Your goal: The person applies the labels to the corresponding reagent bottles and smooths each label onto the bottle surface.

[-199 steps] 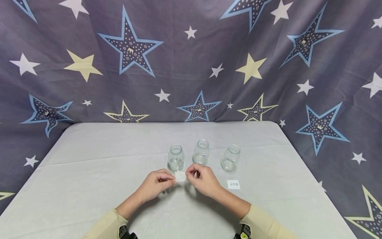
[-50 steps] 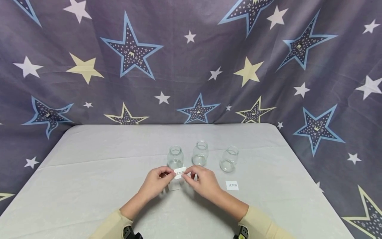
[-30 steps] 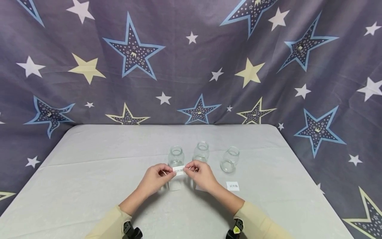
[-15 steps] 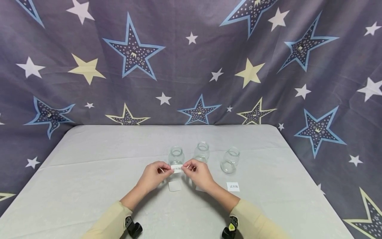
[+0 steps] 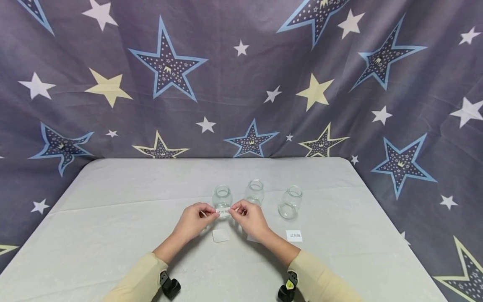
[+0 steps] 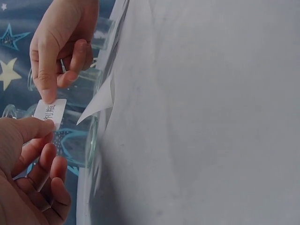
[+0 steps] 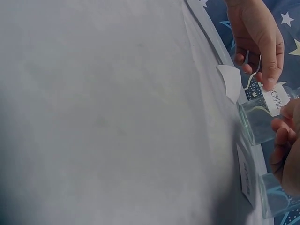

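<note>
A small white sticker label (image 5: 223,212) with printed characters spans the gap between my hands, at the front of the leftmost glass jar (image 5: 222,191). My left hand (image 5: 195,221) pinches its left end between thumb and fingers. At the other end, my right hand (image 5: 250,218) pinches it the same way. The left wrist view shows the label (image 6: 57,104) over the jar's side; whether it touches the glass everywhere I cannot tell. Just below the hands, a blank backing paper (image 5: 220,235) lies on the table, its edge curled up in the wrist views.
Two more open glass jars stand to the right, one middle jar (image 5: 255,191) and one right jar (image 5: 289,203). A printed label (image 5: 294,235) lies before the right jar. Another white piece (image 5: 252,238) is partly hidden by my right wrist. A starry curtain (image 5: 241,84) hangs behind the table.
Earlier my hands held a blank-looking white piece; now the backing lies on the table and the printed label is held. Over the last second both hands moved slightly forward with it to the left jar.
</note>
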Motion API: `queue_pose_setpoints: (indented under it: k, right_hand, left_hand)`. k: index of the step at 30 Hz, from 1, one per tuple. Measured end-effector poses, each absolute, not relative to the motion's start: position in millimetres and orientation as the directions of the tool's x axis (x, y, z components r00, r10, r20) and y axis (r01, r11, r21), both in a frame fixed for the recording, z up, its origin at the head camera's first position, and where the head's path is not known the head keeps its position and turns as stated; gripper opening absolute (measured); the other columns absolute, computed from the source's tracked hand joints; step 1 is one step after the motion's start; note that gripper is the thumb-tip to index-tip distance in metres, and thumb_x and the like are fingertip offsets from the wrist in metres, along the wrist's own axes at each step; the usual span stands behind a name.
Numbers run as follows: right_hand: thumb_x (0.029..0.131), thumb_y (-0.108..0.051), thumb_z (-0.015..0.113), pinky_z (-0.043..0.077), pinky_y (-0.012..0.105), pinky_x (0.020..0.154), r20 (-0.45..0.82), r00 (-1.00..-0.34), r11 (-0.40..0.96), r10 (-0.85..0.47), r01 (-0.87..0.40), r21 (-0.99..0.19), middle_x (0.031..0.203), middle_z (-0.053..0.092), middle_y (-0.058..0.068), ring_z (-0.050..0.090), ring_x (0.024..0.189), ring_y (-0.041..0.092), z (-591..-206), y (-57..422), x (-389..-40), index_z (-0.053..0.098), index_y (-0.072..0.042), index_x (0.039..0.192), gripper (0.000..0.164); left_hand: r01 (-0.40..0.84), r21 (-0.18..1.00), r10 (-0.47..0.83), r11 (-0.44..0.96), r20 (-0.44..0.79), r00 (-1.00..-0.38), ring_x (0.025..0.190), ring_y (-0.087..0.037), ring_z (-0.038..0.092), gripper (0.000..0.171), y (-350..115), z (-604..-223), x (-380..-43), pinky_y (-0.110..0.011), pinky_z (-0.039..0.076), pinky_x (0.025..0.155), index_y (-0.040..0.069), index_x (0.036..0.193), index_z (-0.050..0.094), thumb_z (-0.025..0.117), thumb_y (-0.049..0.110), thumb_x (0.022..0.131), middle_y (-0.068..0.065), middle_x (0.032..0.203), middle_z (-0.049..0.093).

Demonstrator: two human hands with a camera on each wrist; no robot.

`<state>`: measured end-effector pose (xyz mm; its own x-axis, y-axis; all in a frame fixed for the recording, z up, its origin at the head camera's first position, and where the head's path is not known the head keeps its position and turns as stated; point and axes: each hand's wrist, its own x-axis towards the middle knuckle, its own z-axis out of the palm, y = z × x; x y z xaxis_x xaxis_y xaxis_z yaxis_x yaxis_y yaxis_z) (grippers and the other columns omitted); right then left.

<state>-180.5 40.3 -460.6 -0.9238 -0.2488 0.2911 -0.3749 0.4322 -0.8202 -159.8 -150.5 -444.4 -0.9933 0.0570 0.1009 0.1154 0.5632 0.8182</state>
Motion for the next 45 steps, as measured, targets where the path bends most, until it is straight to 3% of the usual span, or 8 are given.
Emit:
queue_pose_setpoints:
  k: [19, 27, 31, 37, 41, 45]
  right_hand:
    - [0.083, -0.023, 0.07, 0.035, 0.015, 0.044, 0.299, -0.93, 0.506, -0.212, -0.366, -0.781, 0.06, 0.059, 0.0, 0.042, 0.045, -0.003, -461.9, 37.6, -178.0, 0.067, -0.01, 0.082, 0.013]
    - [0.082, -0.022, 0.071, 0.039, 0.016, 0.049, 0.298, -0.937, 0.519, -0.182, -0.348, -0.781, 0.063, 0.058, -0.001, 0.044, 0.052, -0.002, -461.0, 40.9, -177.0, 0.065, -0.009, 0.088, 0.016]
    - [0.082, -0.018, 0.071, 0.043, 0.015, 0.053, 0.3, -0.934, 0.488, -0.195, -0.357, -0.796, 0.074, 0.065, 0.004, 0.051, 0.058, 0.002, -460.5, 41.1, -176.3, 0.063, -0.004, 0.099, 0.024]
    - [0.082, -0.016, 0.071, 0.052, 0.022, 0.067, 0.269, -0.936, 0.442, -0.225, -0.345, -0.828, 0.103, 0.069, 0.017, 0.066, 0.078, 0.02, -460.2, 39.8, -175.5, 0.055, -0.002, 0.12, 0.043]
    - [0.082, -0.022, 0.072, 0.054, 0.035, 0.08, 0.245, -0.941, 0.446, -0.233, -0.327, -0.833, 0.115, 0.064, 0.02, 0.066, 0.096, 0.029, -459.4, 37.5, -175.7, 0.049, -0.002, 0.13, 0.057]
    - [0.081, -0.026, 0.073, 0.052, 0.04, 0.086, 0.247, -0.94, 0.438, -0.236, -0.33, -0.836, 0.12, 0.061, 0.022, 0.063, 0.105, 0.033, -459.4, 33.1, -176.9, 0.046, 0.0, 0.133, 0.064]
  left_hand:
    - [0.103, 0.782, 0.04, 0.614, 0.1, -0.994, 0.065, -0.009, 0.054, 0.01, -150.8, -445.9, -162.4, -0.019, 0.043, 0.058, 0.01, 0.08, 0.069, 0.074, 0.019, 0.079, 0.0, 0.075, 0.064]
    - [0.095, 0.787, 0.024, 0.609, 0.102, -0.995, 0.065, -0.009, 0.053, 0.013, -152.7, -448.5, -164.4, -0.019, 0.044, 0.058, 0.009, 0.079, 0.067, 0.074, 0.02, 0.078, -0.001, 0.076, 0.064]
    - [0.086, 0.806, 0.004, 0.586, 0.103, -0.995, 0.072, -0.013, 0.06, 0.022, -153.1, -447.8, -165.4, -0.023, 0.048, 0.064, 0.006, 0.09, 0.063, 0.075, 0.02, 0.078, -0.007, 0.085, 0.066]
    - [0.107, 0.862, 0.046, 0.496, 0.097, -0.994, 0.098, -0.031, 0.065, 0.049, -152.5, -448.5, -167.5, -0.036, 0.053, 0.084, 0.003, 0.123, 0.051, 0.072, 0.015, 0.081, -0.019, 0.115, 0.063]
    - [0.145, 0.878, 0.09, 0.457, 0.116, -0.989, 0.108, -0.036, 0.061, 0.057, -151.6, -449.5, -169.0, -0.037, 0.05, 0.091, 0.003, 0.134, 0.045, 0.07, 0.012, 0.083, -0.025, 0.124, 0.057]
    - [0.173, 0.87, 0.114, 0.461, 0.135, -0.984, 0.109, -0.036, 0.06, 0.059, -150.9, -450.6, -169.0, -0.035, 0.05, 0.092, 0.004, 0.138, 0.043, 0.068, 0.01, 0.085, -0.026, 0.127, 0.055]
